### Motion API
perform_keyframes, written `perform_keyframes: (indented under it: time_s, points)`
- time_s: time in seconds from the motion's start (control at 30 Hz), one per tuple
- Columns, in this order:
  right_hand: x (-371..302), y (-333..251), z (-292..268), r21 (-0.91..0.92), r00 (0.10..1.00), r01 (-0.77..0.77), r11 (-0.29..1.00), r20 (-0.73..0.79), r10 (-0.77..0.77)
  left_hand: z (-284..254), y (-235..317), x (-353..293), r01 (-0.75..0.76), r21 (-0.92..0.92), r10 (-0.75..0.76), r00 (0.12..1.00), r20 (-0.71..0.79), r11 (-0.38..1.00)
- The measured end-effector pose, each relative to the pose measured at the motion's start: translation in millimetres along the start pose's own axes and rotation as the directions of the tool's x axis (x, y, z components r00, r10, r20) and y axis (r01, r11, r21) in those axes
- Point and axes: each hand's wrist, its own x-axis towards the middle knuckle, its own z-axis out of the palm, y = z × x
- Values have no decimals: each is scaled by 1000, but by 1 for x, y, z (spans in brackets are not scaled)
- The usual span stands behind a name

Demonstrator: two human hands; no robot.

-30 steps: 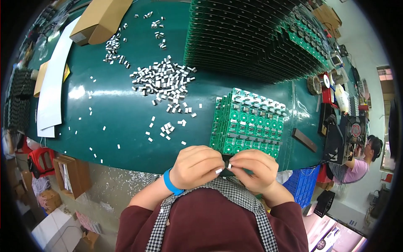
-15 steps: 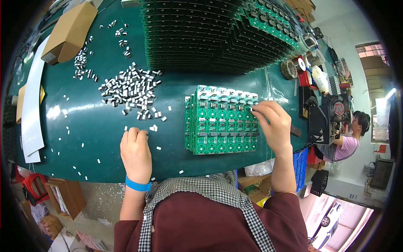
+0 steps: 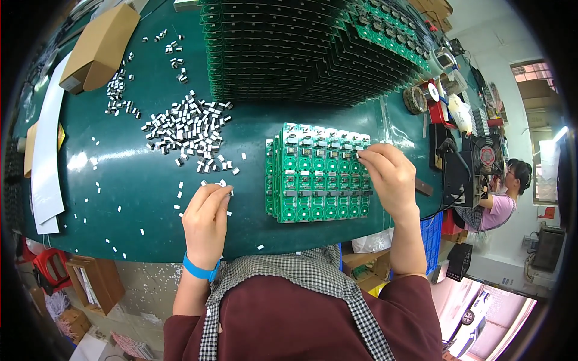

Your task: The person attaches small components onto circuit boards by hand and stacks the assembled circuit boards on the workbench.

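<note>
My right hand (image 3: 390, 177) is at the upper right edge of a green circuit board panel (image 3: 319, 201). Its thumb and fingers pinch a small white-and-black component (image 3: 359, 154) against the row of like parts there. More panels lie under this one, their edges showing at its left. My left hand (image 3: 206, 219), with a blue band on the wrist, is over the table left of the panel. Its thumb and fingertips are pressed together; what they hold, if anything, is too small to make out. Just beyond it lies a loose pile of white-and-black components (image 3: 189, 129).
Tall stacks of green circuit boards (image 3: 271, 54) rise behind the panel. A cardboard box (image 3: 99, 48) and white sheet (image 3: 47, 144) lie at the left. Small white pieces are scattered on the green table (image 3: 114, 174). A solder spool (image 3: 431, 92) and fan (image 3: 483, 155) stand right, near another person (image 3: 497, 204).
My left hand has moved right and its fingers have come together at the small white pieces below the pile. My right hand has shifted very slightly left at the panel's edge.
</note>
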Motion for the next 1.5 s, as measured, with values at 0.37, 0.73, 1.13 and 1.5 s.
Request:
perform_keyframes:
  time_s: [0.37, 0.73, 1.13, 1.5]
  points:
    - [-1, 0, 3, -6, 1000, 24, 1000, -5, -24, -1, 13, 1, 6, -198, 1, 999, 36, 980]
    - [0, -37, -3, -79, 1000, 7, 997, 0, -7, 4, 25, -5, 72, -570, -17, 995, 101, 818]
    - [-19, -95, 32, 632, 990, 126, 765, -32, -137, 3, 37, -4, 64, -658, 89, 976, 197, 750]
    - [-25, -97, 30, 806, 992, -94, 584, 128, -16, 9, 32, -3, -269, -549, 355, 933, 53, 791]
